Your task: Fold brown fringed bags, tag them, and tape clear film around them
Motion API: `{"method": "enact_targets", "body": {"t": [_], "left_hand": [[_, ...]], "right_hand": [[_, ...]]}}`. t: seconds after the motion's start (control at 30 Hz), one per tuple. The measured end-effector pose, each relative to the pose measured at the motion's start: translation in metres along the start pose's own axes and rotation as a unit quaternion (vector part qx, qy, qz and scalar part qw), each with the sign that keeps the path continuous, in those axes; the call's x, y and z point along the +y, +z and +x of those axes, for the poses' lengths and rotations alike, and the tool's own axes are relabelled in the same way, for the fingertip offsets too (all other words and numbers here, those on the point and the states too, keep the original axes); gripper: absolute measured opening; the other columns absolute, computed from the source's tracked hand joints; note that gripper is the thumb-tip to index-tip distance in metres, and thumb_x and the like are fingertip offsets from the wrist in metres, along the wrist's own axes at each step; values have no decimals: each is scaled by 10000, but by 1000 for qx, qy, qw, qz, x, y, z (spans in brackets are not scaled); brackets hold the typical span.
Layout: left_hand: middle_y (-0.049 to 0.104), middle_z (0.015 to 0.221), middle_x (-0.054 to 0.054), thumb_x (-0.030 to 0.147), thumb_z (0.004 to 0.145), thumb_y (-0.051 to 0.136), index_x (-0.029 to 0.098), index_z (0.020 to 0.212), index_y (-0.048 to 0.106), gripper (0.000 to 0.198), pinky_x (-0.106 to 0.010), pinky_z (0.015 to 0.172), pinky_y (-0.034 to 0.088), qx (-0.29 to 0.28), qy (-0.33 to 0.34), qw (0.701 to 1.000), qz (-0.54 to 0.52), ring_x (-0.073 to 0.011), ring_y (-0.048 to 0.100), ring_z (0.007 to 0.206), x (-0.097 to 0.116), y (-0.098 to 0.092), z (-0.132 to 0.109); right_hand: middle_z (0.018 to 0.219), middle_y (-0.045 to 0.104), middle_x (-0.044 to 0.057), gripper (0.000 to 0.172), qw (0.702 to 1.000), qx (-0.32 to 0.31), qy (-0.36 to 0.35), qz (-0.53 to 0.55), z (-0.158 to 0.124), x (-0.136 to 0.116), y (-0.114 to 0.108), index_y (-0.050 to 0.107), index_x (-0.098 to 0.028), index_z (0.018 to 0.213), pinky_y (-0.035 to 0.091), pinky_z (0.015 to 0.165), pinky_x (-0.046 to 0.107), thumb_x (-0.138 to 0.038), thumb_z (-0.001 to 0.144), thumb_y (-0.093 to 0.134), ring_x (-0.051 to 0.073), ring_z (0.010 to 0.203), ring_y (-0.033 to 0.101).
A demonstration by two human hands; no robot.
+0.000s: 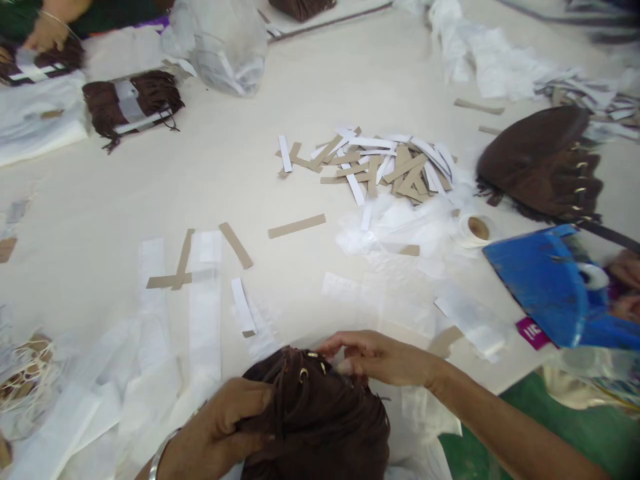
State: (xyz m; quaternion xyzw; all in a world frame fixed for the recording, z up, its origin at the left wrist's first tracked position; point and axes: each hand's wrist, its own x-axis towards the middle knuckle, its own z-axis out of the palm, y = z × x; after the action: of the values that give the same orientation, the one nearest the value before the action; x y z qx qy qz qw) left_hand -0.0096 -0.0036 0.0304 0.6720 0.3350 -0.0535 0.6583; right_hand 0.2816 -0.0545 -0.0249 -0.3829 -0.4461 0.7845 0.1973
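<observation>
A dark brown drawstring bag (325, 420) with metal eyelets along its gathered rim is at the table's near edge, in front of me. My left hand (225, 420), with a silver bangle at the wrist, is closed on the bag's left side, thumb and fingers pinching the material. At the far right of the rim, my right hand (375, 357) grips the edge with its fingers curled; some fingertips are hidden behind it. Just beyond the bag lie white paper strips (243, 307) and clear plastic pieces.
A heap of cardboard strips (400, 167) lies mid-table. Another brown bag (540, 163), a tape roll (475, 229) and a blue tape dispenser (540, 280) are at right, near another person's hand (627, 287). At upper left, a co-worker's hand (47, 33) touches a brown bundle (133, 103)'s neighbour.
</observation>
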Motion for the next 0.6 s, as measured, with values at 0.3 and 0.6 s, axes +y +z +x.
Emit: {"method": "enact_targets", "body": {"t": [0.3, 0.6], "left_hand": [[596, 706, -19, 516, 761, 655, 142, 788, 687, 377, -231, 580, 465, 16, -73, 990, -119, -150, 525, 653, -20, -3, -24], [673, 874, -10, 346, 851, 574, 135, 968, 663, 257, -261, 747, 478, 19, -7, 982, -189, -187, 604, 837, -11, 3, 0]], "right_hand": [[853, 633, -10, 277, 986, -27, -3, -167, 18, -1, 25, 590, -177, 1014, 447, 664, 212, -71, 769, 516, 111, 761, 576], [1102, 636, 53, 343, 878, 261, -99, -389, 8, -46, -18, 522, -219, 1223, 470, 868, 330, -234, 881, 538, 173, 998, 591]]}}
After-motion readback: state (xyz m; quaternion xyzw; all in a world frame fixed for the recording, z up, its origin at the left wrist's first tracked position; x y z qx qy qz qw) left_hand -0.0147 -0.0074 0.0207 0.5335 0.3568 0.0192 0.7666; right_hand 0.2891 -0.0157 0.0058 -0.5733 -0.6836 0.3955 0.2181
